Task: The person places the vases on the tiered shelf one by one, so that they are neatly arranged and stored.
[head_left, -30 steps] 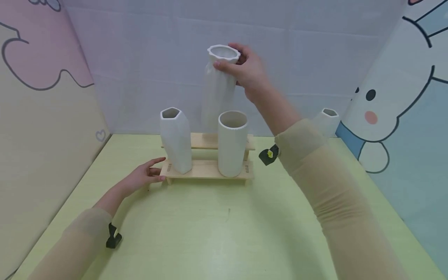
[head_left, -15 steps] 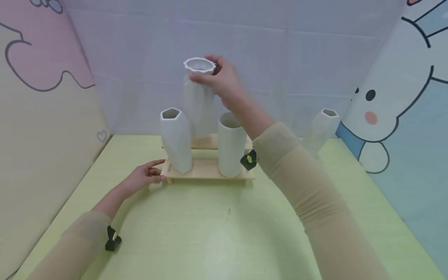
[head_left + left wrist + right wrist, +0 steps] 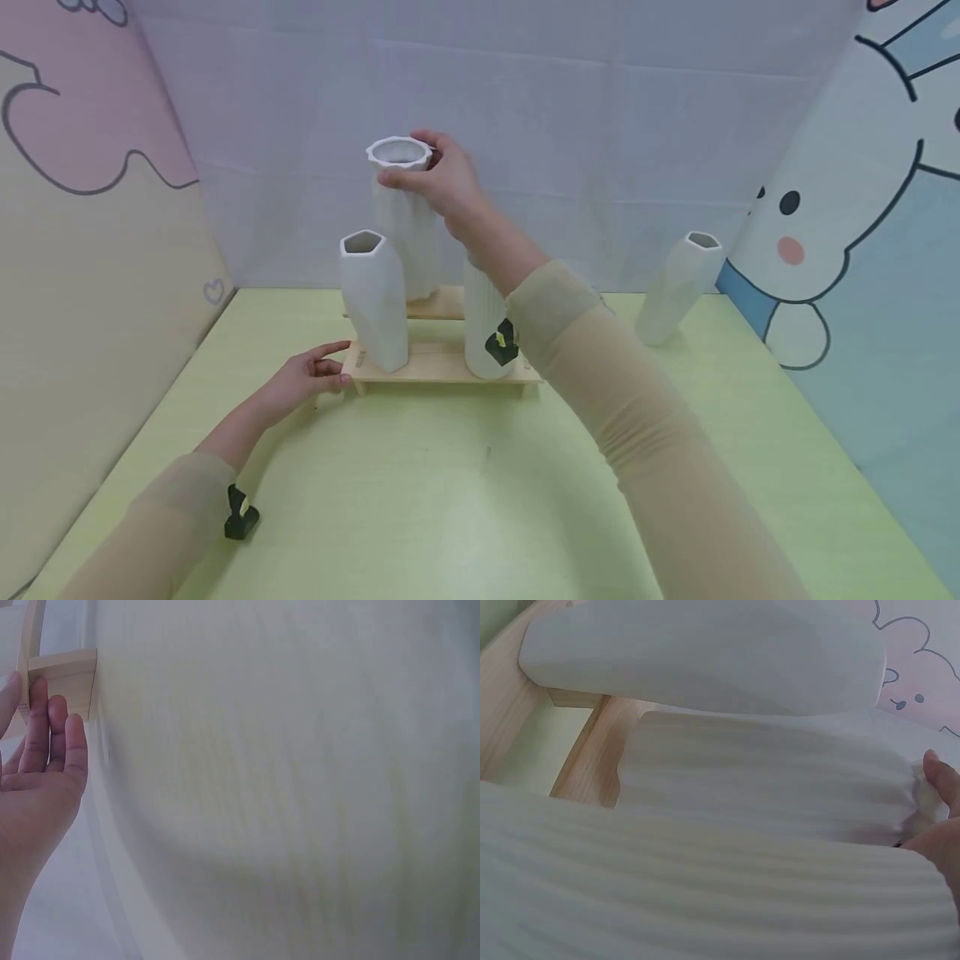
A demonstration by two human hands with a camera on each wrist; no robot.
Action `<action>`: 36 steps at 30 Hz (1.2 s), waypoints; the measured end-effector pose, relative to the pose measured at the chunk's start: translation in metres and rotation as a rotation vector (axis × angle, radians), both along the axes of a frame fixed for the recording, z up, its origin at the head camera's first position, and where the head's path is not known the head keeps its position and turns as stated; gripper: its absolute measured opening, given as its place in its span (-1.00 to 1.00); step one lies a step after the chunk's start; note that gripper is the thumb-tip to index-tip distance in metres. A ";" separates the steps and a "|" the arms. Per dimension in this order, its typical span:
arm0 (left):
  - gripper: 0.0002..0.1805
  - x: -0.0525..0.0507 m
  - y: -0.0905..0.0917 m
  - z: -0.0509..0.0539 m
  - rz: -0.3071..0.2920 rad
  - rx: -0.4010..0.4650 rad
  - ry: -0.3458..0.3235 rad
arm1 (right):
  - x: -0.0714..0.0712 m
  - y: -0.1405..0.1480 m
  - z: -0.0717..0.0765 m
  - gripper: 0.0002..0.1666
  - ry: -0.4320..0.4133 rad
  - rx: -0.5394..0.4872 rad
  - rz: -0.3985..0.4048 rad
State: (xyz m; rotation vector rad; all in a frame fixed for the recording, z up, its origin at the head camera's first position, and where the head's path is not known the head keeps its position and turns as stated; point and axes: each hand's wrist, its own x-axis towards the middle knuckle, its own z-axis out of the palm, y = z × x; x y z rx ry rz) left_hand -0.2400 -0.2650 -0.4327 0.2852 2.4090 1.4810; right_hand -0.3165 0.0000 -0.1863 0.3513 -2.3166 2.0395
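The scalloped vase [image 3: 411,233], the ribbed vase [image 3: 480,300], the faceted vase [image 3: 375,308] and the far vase [image 3: 675,292] look like white ceramic, the first two grooved lengthwise, the faceted vase smooth with a satin finish. The rack [image 3: 435,358] is pale wood with visible grain and a matt face. The table [image 3: 420,483] has a smooth surface with a soft sheen, the back sheet [image 3: 525,92] is creased matt cloth, and the right sleeve [image 3: 652,417] is wrinkled fabric.
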 end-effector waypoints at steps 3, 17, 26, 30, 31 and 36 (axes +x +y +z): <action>-0.16 0.000 0.001 0.002 0.005 -0.012 0.004 | -0.002 -0.005 -0.002 -0.08 0.001 0.005 -0.001; -0.16 -0.003 0.007 0.002 0.001 0.002 -0.010 | -0.003 -0.020 -0.005 -0.08 -0.038 0.055 0.023; -0.16 0.000 0.005 0.001 0.006 -0.006 -0.011 | -0.002 -0.025 -0.008 -0.08 -0.053 0.072 0.042; -0.17 0.001 0.004 0.001 0.009 0.002 -0.012 | -0.002 -0.025 -0.008 -0.08 -0.059 0.071 0.052; -0.17 0.001 0.004 0.001 0.009 0.002 -0.011 | -0.003 -0.025 -0.008 -0.08 -0.059 0.072 0.057; -0.17 0.000 0.002 0.000 0.016 0.013 -0.016 | -0.003 -0.026 -0.007 -0.05 -0.050 0.072 0.095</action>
